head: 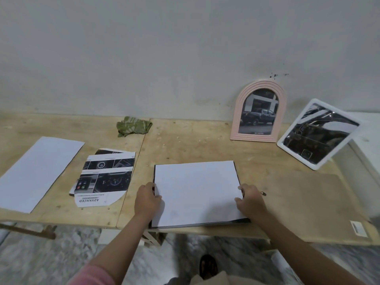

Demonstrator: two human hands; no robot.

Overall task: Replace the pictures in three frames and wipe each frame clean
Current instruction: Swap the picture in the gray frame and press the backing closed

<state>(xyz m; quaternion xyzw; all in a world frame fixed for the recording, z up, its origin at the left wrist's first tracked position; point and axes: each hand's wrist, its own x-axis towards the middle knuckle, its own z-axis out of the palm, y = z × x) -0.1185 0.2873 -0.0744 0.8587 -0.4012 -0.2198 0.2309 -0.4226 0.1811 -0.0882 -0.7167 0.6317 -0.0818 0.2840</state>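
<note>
Both hands grip the white sheet (196, 192) lying over a dark frame (236, 221) at the worktop's (185, 140) near edge, left hand (147, 199) pinching its left side, right hand (249, 201) its right, long axis running between them, while pink arched frame (258, 111) and white frame (317, 133) stand behind, pictures inside.

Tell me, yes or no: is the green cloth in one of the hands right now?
No, the green cloth lies by the wall at the back of the table, while both hands hold the white sheet.
</note>
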